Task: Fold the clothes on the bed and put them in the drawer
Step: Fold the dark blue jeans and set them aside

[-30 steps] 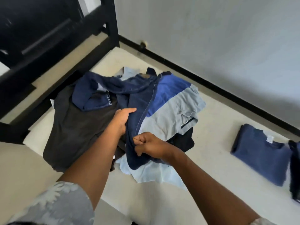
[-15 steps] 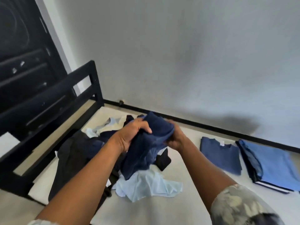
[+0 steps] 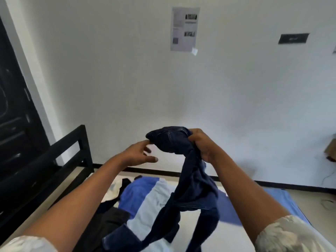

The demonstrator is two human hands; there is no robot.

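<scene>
Bed (image 3: pixel 227 233) below carries the unsorted pile (image 3: pixel 145 195); above it the right hand (image 3: pixel 203 144) grips bunched dark jeans (image 3: pixel 192 179) by what looks like the waistband. Left hand (image 3: pixel 140 155) is spread, fingers (image 3: pixel 152 159) straight, holding nothing. Best find both waistband corners and shake the legs straight before folding

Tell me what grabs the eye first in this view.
A pair of dark blue jeans dangles mid-frame above the bed, gripped at the bunched top by the right hand; the left hand is open beside them. Below lies an unfolded clothes pile, and a printed sheet hangs on the white wall above.
</scene>
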